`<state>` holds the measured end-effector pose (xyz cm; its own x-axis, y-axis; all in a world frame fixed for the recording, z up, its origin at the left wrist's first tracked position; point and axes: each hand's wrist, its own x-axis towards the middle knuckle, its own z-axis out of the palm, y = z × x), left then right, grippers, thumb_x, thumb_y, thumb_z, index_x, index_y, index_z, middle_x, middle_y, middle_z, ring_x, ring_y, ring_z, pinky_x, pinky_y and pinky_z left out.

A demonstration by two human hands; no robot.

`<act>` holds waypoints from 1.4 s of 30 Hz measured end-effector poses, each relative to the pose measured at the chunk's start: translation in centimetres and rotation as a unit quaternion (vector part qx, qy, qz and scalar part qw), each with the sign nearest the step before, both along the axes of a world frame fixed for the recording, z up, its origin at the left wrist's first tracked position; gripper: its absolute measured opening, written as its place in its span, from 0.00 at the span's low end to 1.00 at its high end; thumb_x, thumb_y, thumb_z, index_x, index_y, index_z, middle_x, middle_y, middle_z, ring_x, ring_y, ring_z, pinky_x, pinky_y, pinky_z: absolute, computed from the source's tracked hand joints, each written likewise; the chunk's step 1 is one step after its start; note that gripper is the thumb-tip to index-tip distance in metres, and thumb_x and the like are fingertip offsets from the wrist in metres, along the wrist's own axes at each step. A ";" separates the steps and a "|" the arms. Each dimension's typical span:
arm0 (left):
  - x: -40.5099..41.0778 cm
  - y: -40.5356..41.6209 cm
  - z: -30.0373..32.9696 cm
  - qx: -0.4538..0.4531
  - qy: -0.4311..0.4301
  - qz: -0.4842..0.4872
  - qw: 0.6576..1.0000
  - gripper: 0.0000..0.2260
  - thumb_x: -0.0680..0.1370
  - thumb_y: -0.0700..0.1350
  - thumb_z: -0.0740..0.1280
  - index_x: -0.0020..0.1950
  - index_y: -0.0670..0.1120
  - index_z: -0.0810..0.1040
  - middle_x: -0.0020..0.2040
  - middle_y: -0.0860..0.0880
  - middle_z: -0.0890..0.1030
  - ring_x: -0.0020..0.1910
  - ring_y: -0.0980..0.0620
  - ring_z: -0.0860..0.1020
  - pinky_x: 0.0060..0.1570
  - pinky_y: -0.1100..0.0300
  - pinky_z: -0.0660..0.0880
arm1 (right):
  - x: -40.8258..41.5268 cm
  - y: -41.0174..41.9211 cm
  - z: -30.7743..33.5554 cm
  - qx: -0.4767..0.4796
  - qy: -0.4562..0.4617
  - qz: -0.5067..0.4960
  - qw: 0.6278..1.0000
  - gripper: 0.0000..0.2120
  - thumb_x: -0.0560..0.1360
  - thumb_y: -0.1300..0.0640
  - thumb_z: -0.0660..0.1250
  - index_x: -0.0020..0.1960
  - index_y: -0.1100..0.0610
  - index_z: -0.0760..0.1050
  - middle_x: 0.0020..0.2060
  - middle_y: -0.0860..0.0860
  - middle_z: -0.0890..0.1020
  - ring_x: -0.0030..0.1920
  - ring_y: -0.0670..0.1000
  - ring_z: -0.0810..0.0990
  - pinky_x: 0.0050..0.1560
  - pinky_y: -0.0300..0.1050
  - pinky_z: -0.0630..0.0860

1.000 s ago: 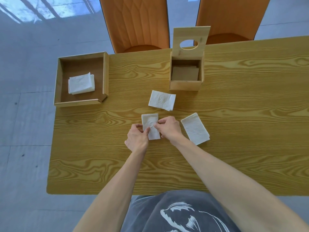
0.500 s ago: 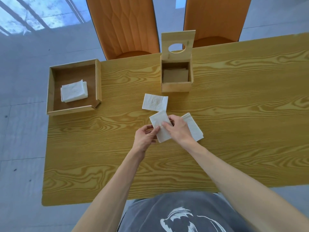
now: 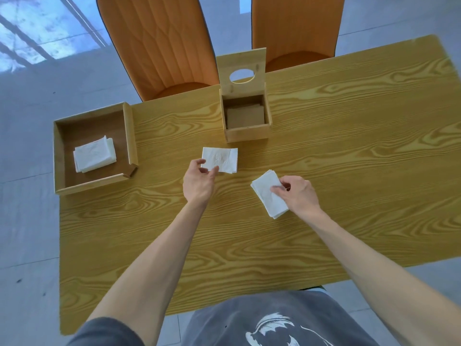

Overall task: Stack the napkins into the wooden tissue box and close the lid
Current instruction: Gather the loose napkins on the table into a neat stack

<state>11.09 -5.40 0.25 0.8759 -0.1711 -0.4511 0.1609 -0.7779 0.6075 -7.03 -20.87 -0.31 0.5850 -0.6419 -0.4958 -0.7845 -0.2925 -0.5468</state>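
The wooden tissue box (image 3: pixel 245 121) stands at the far middle of the wood-grain table (image 3: pixel 324 151), its hinged lid (image 3: pixel 241 67) raised upright behind it, the round opening in the lid showing; inside lies a flat brown board, and no white napkin shows in it. Just in front of the box lies a folded white napkin (image 3: pixel 220 159); the left hand (image 3: pixel 198 182) pinches its near-left corner between thumb and fingers, closed on the paper. To the right, a small stack of folded napkins (image 3: pixel 268 193) lies tilted on the table; the right hand (image 3: pixel 298 194) rests on the stack's right side with fingertips (image 3: pixel 277 189) pressed on the top sheet and the fingers curled; whether the thumb is under the stack cannot be told. The two hands are well apart, each on its own paper. At the far left sits an open wooden tray (image 3: pixel 129 136), overhanging the table edge, with another pile of white napkins (image 3: pixel 94 154) inside it. Two orange chairs (image 3: pixel 159 43) stand beyond the far edge; a grey printed shirt (image 3: pixel 274 323) fills the bottom of the view.
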 end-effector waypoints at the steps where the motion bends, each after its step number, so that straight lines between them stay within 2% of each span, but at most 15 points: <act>1: 0.6 -0.4 -0.2 0.013 -0.014 -0.005 1.000 0.22 0.75 0.56 0.71 0.66 0.51 0.73 0.56 0.51 0.80 0.54 0.51 0.80 0.54 0.49 0.79 | 0.0 0.1 -0.1 -0.020 0.013 0.002 1.000 0.09 0.73 0.51 0.70 0.41 0.56 0.79 0.37 0.50 0.81 0.40 0.54 0.79 0.34 0.46 0.68; 3: 1.7 -1.2 -0.6 0.046 -0.026 -0.014 0.999 0.26 0.74 0.57 0.71 0.69 0.50 0.71 0.61 0.48 0.78 0.59 0.48 0.77 0.56 0.47 0.77 | 0.1 0.3 -0.3 -0.054 0.019 -0.003 0.998 0.08 0.72 0.52 0.71 0.50 0.52 0.79 0.43 0.47 0.81 0.45 0.52 0.79 0.38 0.44 0.70; 6: 2.5 -2.3 -1.1 0.105 -0.015 -0.029 0.994 0.31 0.74 0.57 0.72 0.72 0.48 0.67 0.65 0.44 0.74 0.65 0.45 0.73 0.60 0.45 0.75 | 0.1 0.3 -0.6 -0.080 0.025 -0.010 0.996 0.22 0.70 0.50 0.74 0.62 0.51 0.75 0.51 0.49 0.79 0.53 0.52 0.77 0.46 0.48 0.75; 9: 2.4 -2.9 -1.4 0.153 -0.014 -0.038 0.987 0.28 0.74 0.57 0.72 0.69 0.46 0.69 0.64 0.44 0.74 0.64 0.43 0.73 0.60 0.44 0.74 | 0.2 -0.1 -0.7 -0.073 0.033 -0.010 0.997 0.27 0.69 0.48 0.75 0.66 0.50 0.73 0.55 0.51 0.76 0.55 0.52 0.77 0.48 0.49 0.77; 14: 2.8 -2.7 -2.3 0.126 0.033 -0.002 0.991 0.19 0.70 0.58 0.74 0.53 0.51 0.73 0.58 0.47 0.77 0.58 0.45 0.77 0.60 0.45 0.74 | 0.3 -0.7 -1.0 -0.055 0.045 -0.006 0.997 0.30 0.68 0.47 0.76 0.68 0.49 0.72 0.55 0.51 0.76 0.54 0.52 0.77 0.49 0.49 0.77; 16: 2.9 -2.4 -2.2 0.113 0.041 0.012 0.993 0.18 0.68 0.58 0.75 0.50 0.54 0.72 0.56 0.49 0.79 0.56 0.46 0.78 0.60 0.45 0.74 | 0.3 -0.8 -1.1 -0.053 0.044 -0.004 0.998 0.30 0.68 0.47 0.76 0.67 0.49 0.72 0.55 0.51 0.76 0.54 0.52 0.77 0.49 0.50 0.77; 21: 2.2 -1.9 -1.5 -0.015 0.052 0.057 0.997 0.17 0.72 0.48 0.75 0.57 0.48 0.76 0.52 0.49 0.83 0.49 0.48 0.82 0.54 0.50 0.79 | 0.3 -1.0 -0.9 -0.048 0.038 -0.002 0.998 0.29 0.68 0.47 0.76 0.66 0.50 0.72 0.55 0.52 0.77 0.53 0.53 0.78 0.53 0.53 0.77; 24: 1.6 -1.4 -1.0 -0.092 0.075 0.054 0.991 0.10 0.75 0.47 0.72 0.55 0.49 0.78 0.50 0.49 0.84 0.48 0.48 0.84 0.53 0.51 0.80 | 0.3 -1.0 -0.6 -0.061 0.022 -0.003 0.998 0.26 0.70 0.47 0.74 0.66 0.51 0.73 0.54 0.53 0.78 0.53 0.54 0.79 0.54 0.53 0.77; 26: 1.1 -1.2 -0.3 -0.145 0.101 0.034 0.984 0.08 0.78 0.47 0.69 0.55 0.47 0.78 0.49 0.48 0.84 0.45 0.49 0.84 0.47 0.55 0.80 | 0.4 -0.9 -0.3 -0.069 -0.011 -0.010 0.997 0.23 0.73 0.47 0.71 0.66 0.52 0.74 0.55 0.52 0.78 0.54 0.52 0.79 0.55 0.52 0.77; 28: 0.6 -1.3 0.8 -0.171 0.129 -0.013 0.977 0.10 0.80 0.47 0.67 0.59 0.45 0.79 0.48 0.49 0.84 0.41 0.52 0.83 0.41 0.60 0.77 | 0.8 -0.9 0.2 -0.064 -0.060 -0.010 0.996 0.18 0.75 0.49 0.69 0.64 0.52 0.76 0.55 0.51 0.79 0.54 0.50 0.79 0.55 0.50 0.77; 31: -0.2 -1.8 2.4 -0.182 0.184 -0.095 0.961 0.11 0.81 0.47 0.67 0.60 0.44 0.79 0.46 0.51 0.84 0.38 0.56 0.82 0.38 0.63 0.76 | 1.7 -1.0 1.6 -0.045 -0.123 0.021 0.991 0.17 0.77 0.48 0.68 0.63 0.54 0.77 0.55 0.51 0.81 0.53 0.48 0.79 0.55 0.47 0.77; 34: -1.1 -2.7 3.6 -0.172 0.206 -0.176 0.947 0.11 0.80 0.48 0.67 0.60 0.45 0.80 0.46 0.51 0.84 0.38 0.58 0.81 0.40 0.63 0.76 | 2.2 -0.9 3.5 0.051 -0.174 0.021 0.983 0.20 0.77 0.43 0.67 0.64 0.53 0.78 0.56 0.47 0.82 0.55 0.47 0.80 0.58 0.46 0.77; 36: -1.9 -3.3 3.9 -0.171 0.202 -0.208 0.942 0.11 0.80 0.49 0.67 0.59 0.46 0.81 0.46 0.51 0.84 0.39 0.58 0.81 0.39 0.66 0.76 | 1.8 -0.9 4.3 0.111 -0.199 0.011 0.974 0.20 0.76 0.40 0.66 0.62 0.52 0.79 0.53 0.45 0.84 0.54 0.46 0.82 0.56 0.47 0.79; 39: -3.0 -4.2 3.8 -0.163 0.193 -0.233 0.939 0.10 0.79 0.49 0.68 0.57 0.45 0.81 0.44 0.50 0.83 0.37 0.58 0.78 0.35 0.67 0.74 | 0.5 -0.9 4.4 0.083 -0.175 0.005 0.981 0.17 0.76 0.46 0.70 0.61 0.54 0.80 0.50 0.48 0.85 0.51 0.48 0.83 0.52 0.46 0.80; 42: -4.2 -4.9 3.2 -0.147 0.185 -0.243 0.941 0.10 0.79 0.48 0.70 0.56 0.44 0.82 0.44 0.49 0.83 0.35 0.58 0.77 0.33 0.67 0.73 | -1.2 -1.0 3.8 0.060 -0.150 -0.042 0.986 0.17 0.75 0.49 0.71 0.60 0.56 0.80 0.50 0.49 0.84 0.49 0.47 0.82 0.50 0.44 0.80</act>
